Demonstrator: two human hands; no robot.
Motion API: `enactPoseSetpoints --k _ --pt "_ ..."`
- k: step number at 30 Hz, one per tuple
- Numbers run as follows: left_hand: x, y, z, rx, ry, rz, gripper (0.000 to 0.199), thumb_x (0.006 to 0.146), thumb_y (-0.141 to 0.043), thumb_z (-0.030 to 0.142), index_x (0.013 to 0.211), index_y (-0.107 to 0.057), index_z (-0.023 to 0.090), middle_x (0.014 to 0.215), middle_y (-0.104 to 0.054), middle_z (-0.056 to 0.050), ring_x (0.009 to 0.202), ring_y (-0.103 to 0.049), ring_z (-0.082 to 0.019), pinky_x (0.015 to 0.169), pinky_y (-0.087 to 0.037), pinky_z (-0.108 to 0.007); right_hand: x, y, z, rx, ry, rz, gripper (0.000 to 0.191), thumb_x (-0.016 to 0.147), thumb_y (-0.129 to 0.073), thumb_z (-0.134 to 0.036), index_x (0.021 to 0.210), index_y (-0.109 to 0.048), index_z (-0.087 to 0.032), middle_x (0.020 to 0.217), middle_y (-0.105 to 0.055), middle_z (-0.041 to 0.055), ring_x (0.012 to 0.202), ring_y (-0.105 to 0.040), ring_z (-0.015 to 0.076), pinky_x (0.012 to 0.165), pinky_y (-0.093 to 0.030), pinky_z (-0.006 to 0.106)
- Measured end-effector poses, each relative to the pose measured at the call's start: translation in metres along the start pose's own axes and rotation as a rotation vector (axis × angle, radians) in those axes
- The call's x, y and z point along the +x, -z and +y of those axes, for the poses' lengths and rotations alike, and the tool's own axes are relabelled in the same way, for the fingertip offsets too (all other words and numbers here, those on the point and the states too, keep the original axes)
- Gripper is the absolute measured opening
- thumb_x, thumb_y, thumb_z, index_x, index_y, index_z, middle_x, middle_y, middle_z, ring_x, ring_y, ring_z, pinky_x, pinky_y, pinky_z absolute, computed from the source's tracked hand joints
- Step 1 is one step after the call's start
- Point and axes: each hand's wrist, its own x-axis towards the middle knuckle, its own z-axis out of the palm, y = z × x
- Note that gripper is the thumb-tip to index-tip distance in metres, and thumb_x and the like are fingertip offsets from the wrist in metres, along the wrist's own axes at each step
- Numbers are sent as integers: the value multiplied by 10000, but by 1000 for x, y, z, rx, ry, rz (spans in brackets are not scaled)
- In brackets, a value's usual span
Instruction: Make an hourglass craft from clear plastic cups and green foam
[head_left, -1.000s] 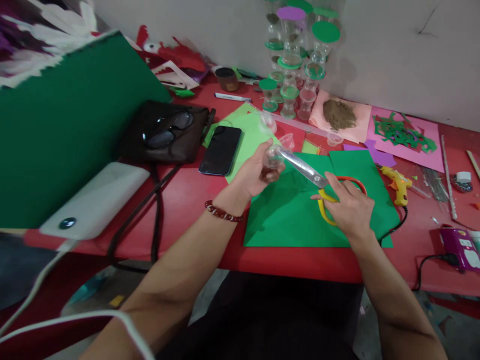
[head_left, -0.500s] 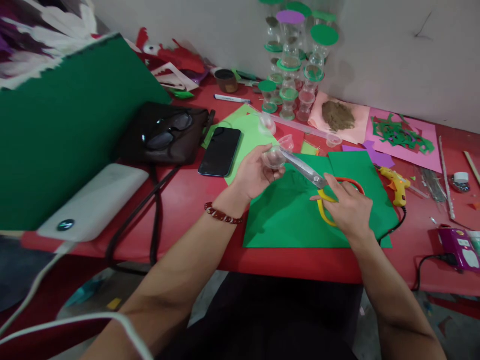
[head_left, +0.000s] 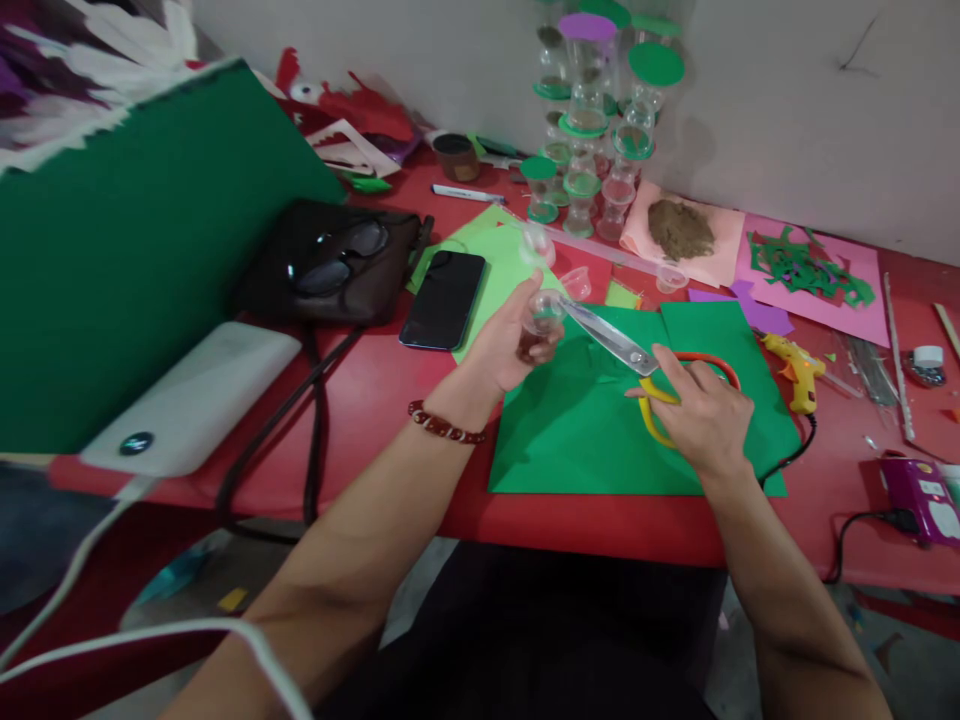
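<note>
Between the fingers and thumb of my left hand (head_left: pixel 508 340) is a small clear plastic cup (head_left: pixel 546 312), its rim turned to the right. My right hand (head_left: pixel 703 412) grips a pair of scissors (head_left: pixel 611 338) by their yellow and orange handles. The blades look nearly closed, and their tips meet the cup's rim; whether they cut into it I cannot tell. Both hands are above green sheets (head_left: pixel 585 440) on the red table (head_left: pixel 465 515). Just behind the blade tips lies another clear cup (head_left: pixel 576 284).
Stacked clear cups with green and purple discs (head_left: pixel 585 125) stand by the wall. A phone (head_left: pixel 444 300), bag (head_left: pixel 330 255) and power bank (head_left: pixel 191 400) are at left. Right are a yellow glue gun (head_left: pixel 796 370), green paper shreds (head_left: pixel 806 265) and a purple power box (head_left: pixel 921 498).
The held cup has turned slightly in my left hand and now shows apart from the cup behind. The scissors stay at its rim; the whole view has shifted a little.
</note>
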Motion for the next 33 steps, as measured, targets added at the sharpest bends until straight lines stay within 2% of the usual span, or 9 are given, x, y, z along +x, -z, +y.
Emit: enactPoseSetpoints --k 4,10,14,17,21,24,28,31,33 --pt "-1 2 3 67 81 -53 544 970 -574 652 663 -507 208 437 -483 8 315 -299 -55 352 -171 -209 0 0 2 10 13 4 373 1017 -659 -499 1270 -800 -264 759 -689 -2 639 -529 121 639 -290 300" --pt "1 10 5 213 145 -76 549 972 -513 633 640 -580 200 359 -393 0 281 -243 -78 338 -165 -224 0 -3 11 64 29 -92 439 1032 -615 -579 1304 -781 -277 775 -689 -2 666 -539 119 644 -291 301" --pt "3 14 5 212 158 -117 522 903 -618 619 605 -541 198 469 -563 -68 294 -310 -74 326 -169 -230 2 -2 16 68 94 -37 392 1028 -638 -538 1275 -801 -282 732 -661 -9 626 -494 117 623 -280 303" --pt "3 16 5 218 188 -157 539 849 -674 655 592 -541 200 485 -595 -97 310 -371 -96 323 -192 -238 5 1 17 65 146 7 347 1029 -652 -481 1250 -818 -270 709 -649 -10 610 -487 116 613 -282 297" --pt "3 17 6 253 193 -110 590 876 -600 703 641 -654 165 457 -580 -127 338 -458 -151 319 -205 -247 7 5 16 56 129 -6 310 1031 -657 -430 1242 -823 -276 703 -651 -14 592 -482 107 604 -273 296" --pt "4 16 6 185 205 -89 670 892 -539 746 811 -765 120 472 -590 -134 385 -518 -183 318 -228 -251 7 6 14 57 120 3 296 1023 -668 -409 1233 -824 -271 699 -657 -19 597 -496 106 608 -278 293" --pt "0 9 4 -26 53 -109 595 957 -520 666 1034 -781 136 655 -694 -108 530 -635 -181 401 -394 -239 5 3 11 39 89 30 307 1016 -670 -411 1224 -824 -247 706 -671 -13 605 -518 113 607 -279 298" --pt "-4 0 -1 -79 -142 -42 408 1018 -547 515 1048 -758 167 794 -735 -75 611 -676 -155 507 -484 -236 4 0 9 29 26 -5 328 1018 -658 -433 1238 -814 -247 727 -688 -6 624 -539 115 612 -287 290" --pt "-5 -4 -5 -65 -206 4 348 1028 -579 474 1019 -751 172 776 -710 -42 584 -643 -122 518 -471 -224 3 -1 9 40 -1 -23 333 1023 -649 -445 1238 -811 -249 742 -698 -3 636 -550 115 613 -294 284"
